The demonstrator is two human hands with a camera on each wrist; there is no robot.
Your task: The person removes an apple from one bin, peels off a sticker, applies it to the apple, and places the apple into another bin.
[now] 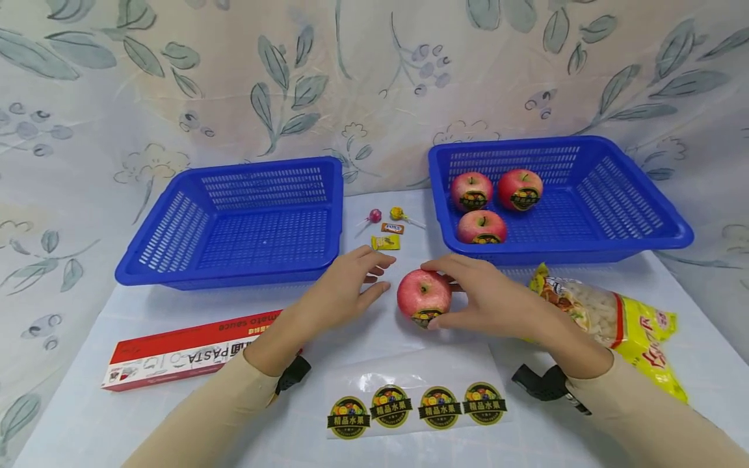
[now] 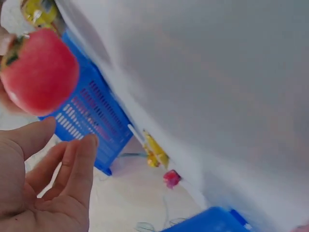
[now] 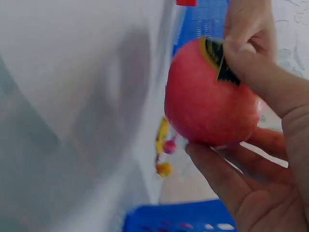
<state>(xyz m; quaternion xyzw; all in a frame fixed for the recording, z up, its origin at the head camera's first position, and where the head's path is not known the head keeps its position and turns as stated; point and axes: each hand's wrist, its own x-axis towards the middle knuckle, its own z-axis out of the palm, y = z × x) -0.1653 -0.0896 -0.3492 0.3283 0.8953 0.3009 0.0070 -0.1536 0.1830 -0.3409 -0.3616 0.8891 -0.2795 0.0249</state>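
A red apple (image 1: 422, 294) with a black-and-gold round sticker (image 1: 427, 316) is held in my right hand (image 1: 482, 296). The right thumb lies against the sticker, and the other fingers curl round the far side, as the right wrist view shows on the apple (image 3: 207, 104). My left hand (image 1: 350, 286) is just left of the apple, fingers loosely bent and apart from it; the left wrist view shows a gap between the hand (image 2: 53, 179) and the fruit. In front lies a clear sheet with several matching stickers (image 1: 439, 408).
Three stickered apples (image 1: 482, 227) sit in the right blue basket (image 1: 562, 248). Another blue basket (image 1: 234, 276) stands at left. Between them lie two lollipops (image 1: 375, 216) and two small wrapped sweets (image 1: 385, 242). A pasta box (image 1: 175, 351) is at left, a yellow food bag (image 1: 632, 325) at right.
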